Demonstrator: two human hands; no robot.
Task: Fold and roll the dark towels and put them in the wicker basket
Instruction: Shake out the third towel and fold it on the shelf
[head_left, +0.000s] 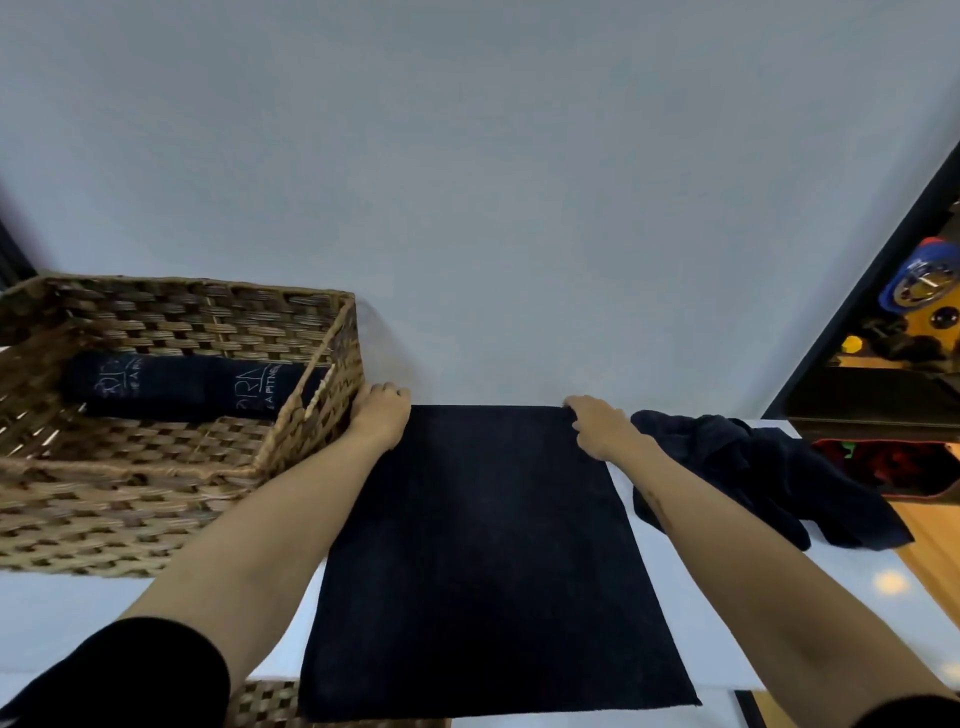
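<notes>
Wicker basket (291, 431) sits far left on the white tabletop (727, 623) w/ two rolled towels (176, 384) already laid side by side in it, close enough to drop rolls straight in. Left hand (382, 415) holds the flat towel's (488, 551) far left corner, grip curled on the edge; right hand (597, 426) pinches the far right corner. Both at the far edge, prob. to pull it taut and square before folding. Crumpled towel (753, 467) waits at right (next in line, I'd guess).
</notes>
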